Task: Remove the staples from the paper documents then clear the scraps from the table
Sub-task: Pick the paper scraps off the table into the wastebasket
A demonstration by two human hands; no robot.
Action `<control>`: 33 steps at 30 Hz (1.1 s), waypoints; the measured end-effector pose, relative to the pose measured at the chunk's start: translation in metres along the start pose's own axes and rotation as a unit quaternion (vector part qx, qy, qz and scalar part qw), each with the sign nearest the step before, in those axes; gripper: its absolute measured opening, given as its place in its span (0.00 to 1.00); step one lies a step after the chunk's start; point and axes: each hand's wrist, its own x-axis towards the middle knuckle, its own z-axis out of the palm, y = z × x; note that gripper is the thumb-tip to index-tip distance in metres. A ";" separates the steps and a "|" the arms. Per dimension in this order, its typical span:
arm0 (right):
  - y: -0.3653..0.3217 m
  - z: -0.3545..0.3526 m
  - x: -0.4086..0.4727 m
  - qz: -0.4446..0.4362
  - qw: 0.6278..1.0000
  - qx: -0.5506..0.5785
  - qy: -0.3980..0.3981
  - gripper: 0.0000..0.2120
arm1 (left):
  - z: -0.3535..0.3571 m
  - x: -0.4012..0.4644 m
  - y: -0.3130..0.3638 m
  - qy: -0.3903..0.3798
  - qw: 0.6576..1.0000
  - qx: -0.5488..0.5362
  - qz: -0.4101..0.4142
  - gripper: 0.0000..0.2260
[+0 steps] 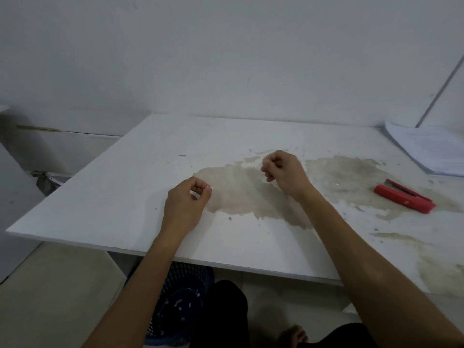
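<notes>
My left hand (pixel 187 199) hovers over the white table (pixel 100 197) with its fingers curled, and thumb and forefinger pinch a tiny white scrap (pixel 210 188). My right hand (pixel 282 170) is raised above the brown stain with its fingers curled into a loose fist; nothing shows inside it. A small white scrap (pixel 337 184) lies on the stain to the right of that hand. The paper documents (pixel 434 151) are stacked at the table's far right corner. A red stapler (pixel 404 196) lies flat to the right.
A dark blue mesh basket (pixel 180 297) with several white bits inside stands on the floor under the table's front edge, beside my knees. A large brown stain (pixel 241 194) spreads over the table's middle and right. A white wall stands behind the table.
</notes>
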 end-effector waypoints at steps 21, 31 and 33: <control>0.060 -0.144 -0.053 -0.005 0.929 -0.359 0.092 0.09 | 0.065 0.013 0.034 -0.010 0.999 0.009 0.033 0.05; 0.052 -0.145 -0.049 -0.010 0.902 -0.429 0.037 0.10 | 0.064 0.011 0.036 -0.018 0.999 0.028 0.041 0.05; 0.049 -0.147 -0.045 -0.001 0.896 -0.444 0.017 0.09 | 0.064 0.011 0.036 -0.017 0.999 0.027 0.040 0.05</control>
